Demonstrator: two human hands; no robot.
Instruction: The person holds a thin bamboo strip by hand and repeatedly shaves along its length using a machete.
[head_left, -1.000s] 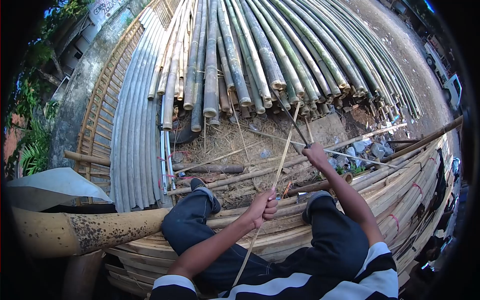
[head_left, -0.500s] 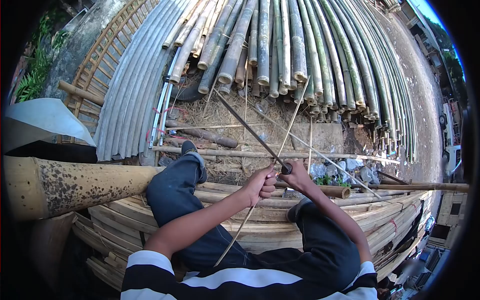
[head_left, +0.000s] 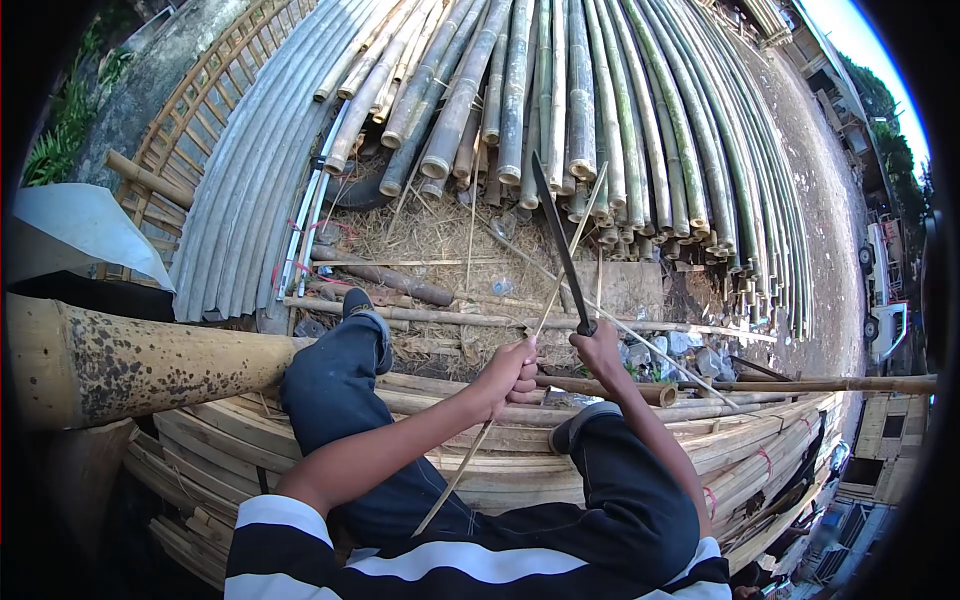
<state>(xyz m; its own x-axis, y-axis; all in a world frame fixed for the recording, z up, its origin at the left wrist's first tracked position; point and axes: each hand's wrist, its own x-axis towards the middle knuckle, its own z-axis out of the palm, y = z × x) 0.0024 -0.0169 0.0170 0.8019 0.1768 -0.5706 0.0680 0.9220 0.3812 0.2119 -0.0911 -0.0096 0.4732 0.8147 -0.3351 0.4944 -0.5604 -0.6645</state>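
My left hand (head_left: pixel 508 378) is closed around a thin bamboo strip (head_left: pixel 456 479), which slants from my lap up and away to the right. My right hand (head_left: pixel 598 351) grips the handle of a long dark machete (head_left: pixel 563 243). The machete's blade points forward, its tip near the ends of the stacked bamboo poles. In this view the blade crosses the upper part of the strip; whether they touch I cannot tell. Both hands are above the gap between my bent knees.
A large pile of bamboo poles (head_left: pixel 582 110) lies ahead, beside grey corrugated sheets (head_left: pixel 235 190). A thick spotted bamboo pole (head_left: pixel 180 360) is at my left knee. Split bamboo slats (head_left: pixel 520 470) are stacked beneath my legs. A white vehicle (head_left: pixel 882 335) stands far right.
The machete has swung from pointing up-left to nearly straight ahead. My right hand has moved apart from my left, which still holds the strip. The whole view has shifted slightly.
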